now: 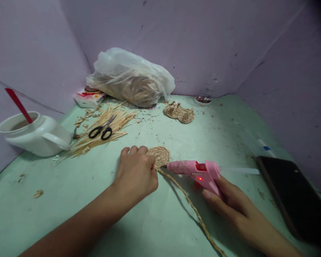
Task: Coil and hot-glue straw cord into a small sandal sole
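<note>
My left hand is closed, its fingers pinching the edge of a small round coil of braided straw lying on the pale green table. A braided straw cord runs from the coil toward the lower right. My right hand grips a pink glue gun with a red light lit. Its nozzle points left and touches the coil's edge. A clear glue stick sticks out of the gun's back.
Black scissors lie on a pile of loose straw. A white pot with a red stick stands at left. A plastic bag of straw, a small box and a finished straw piece sit behind. A dark phone lies at right.
</note>
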A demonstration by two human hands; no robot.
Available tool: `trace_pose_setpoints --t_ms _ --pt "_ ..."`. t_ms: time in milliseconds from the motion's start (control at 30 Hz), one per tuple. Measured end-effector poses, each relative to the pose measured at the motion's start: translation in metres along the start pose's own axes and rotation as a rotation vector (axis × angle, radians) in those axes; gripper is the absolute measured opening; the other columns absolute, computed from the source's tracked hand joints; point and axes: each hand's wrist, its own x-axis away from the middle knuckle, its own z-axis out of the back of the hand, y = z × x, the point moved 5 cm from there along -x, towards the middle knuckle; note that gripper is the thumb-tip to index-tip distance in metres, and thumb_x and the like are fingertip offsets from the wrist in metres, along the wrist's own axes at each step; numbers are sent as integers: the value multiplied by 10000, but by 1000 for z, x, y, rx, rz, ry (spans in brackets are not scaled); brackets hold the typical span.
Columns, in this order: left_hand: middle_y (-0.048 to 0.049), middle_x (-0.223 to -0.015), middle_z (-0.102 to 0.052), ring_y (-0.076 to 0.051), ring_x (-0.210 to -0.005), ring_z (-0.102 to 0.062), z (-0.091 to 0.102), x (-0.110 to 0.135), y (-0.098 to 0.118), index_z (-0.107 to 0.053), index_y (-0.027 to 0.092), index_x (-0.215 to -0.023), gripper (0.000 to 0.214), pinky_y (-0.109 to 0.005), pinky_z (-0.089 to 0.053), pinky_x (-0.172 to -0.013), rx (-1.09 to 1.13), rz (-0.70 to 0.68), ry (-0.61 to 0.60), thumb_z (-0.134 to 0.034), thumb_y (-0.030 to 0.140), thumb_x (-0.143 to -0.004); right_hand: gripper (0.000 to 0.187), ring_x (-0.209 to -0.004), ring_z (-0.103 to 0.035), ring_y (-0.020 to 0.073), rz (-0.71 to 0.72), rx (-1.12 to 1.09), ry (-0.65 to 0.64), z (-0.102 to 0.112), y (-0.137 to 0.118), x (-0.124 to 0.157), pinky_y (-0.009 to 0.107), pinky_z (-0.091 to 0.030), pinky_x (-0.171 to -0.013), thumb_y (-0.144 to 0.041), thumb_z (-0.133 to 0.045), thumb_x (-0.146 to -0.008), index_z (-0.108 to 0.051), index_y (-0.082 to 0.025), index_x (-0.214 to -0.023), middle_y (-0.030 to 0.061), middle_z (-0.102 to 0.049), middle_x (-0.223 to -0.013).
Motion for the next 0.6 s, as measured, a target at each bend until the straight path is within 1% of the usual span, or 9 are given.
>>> trace_pose_setpoints --t_ms 167,300,467,600 --pt "-69 -849 -637 -262 -840 -552 0 -1 0 -618 195 -617 154 -454 -404 -795 1 -1 8 -489 166 -696 227 -598 -558 165 -8 26 -16 -1 1 1 253 -477 -525 -401 -468 -885 -591 -213 -909 2 -620 -707" --pt "-65 -846 -637 -260 -836 -552 0 -1 0 -622 196 -622 157 -451 -405 -796 -2 -2 15 -488 164 -697 225 -608 -559 161 -13 5 -24 0 1 3 249 -472 -538 -405 -468 -890 -575 -207 -905 -2 -619 -722" --pt "-66 -852 -639 -263 -839 -553 1 0 0 -620 194 -627 161 -455 -408 -797 -14 -1 15 -483 165 -705 263 -644 -563 163 -20 -36 -52 -4 1 3 253 -477 -567 -415 -450 -903 -564 -203 -1008 2 -615 -762" --pt "-75 -861 -641 -269 -846 -554 1 0 0 -617 191 -626 164 -455 -411 -795 -20 -4 13 -477 173 -709 258 -620 -533 157 -29 -30 -45 -4 3 3 253 -460 -549 -429 -446 -904 -568 -202 -919 -2 -586 -721"
